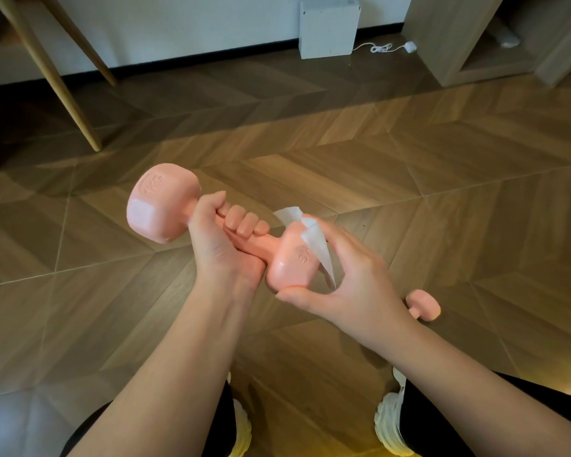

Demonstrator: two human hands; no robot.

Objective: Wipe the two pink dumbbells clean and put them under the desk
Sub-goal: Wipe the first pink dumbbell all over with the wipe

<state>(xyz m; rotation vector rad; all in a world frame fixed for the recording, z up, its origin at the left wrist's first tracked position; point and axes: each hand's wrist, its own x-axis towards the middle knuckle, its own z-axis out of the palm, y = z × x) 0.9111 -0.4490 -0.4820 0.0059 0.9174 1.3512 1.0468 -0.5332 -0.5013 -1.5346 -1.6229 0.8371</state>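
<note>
Left hand (225,239) clenched round the dumbbell (159,209) handle, steadying it above the floor (310,143) so the right hand (343,285), pinching a tissue (314,245), rubs the near head; second dumbbell (424,305) just beyond the right wrist, mostly hidden, probably on the floor.

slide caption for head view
Left hand grips pink dumbbell, right hand holds white tissue against its end; second pink dumbbell on wooden floor.

Home rm: parquet floor (343,166), shelving (468,44).

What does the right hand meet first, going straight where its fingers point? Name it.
The tissue, then the dumbbell head it covers, both under the right hand; beyond, probably the left hand on the handle.
</note>
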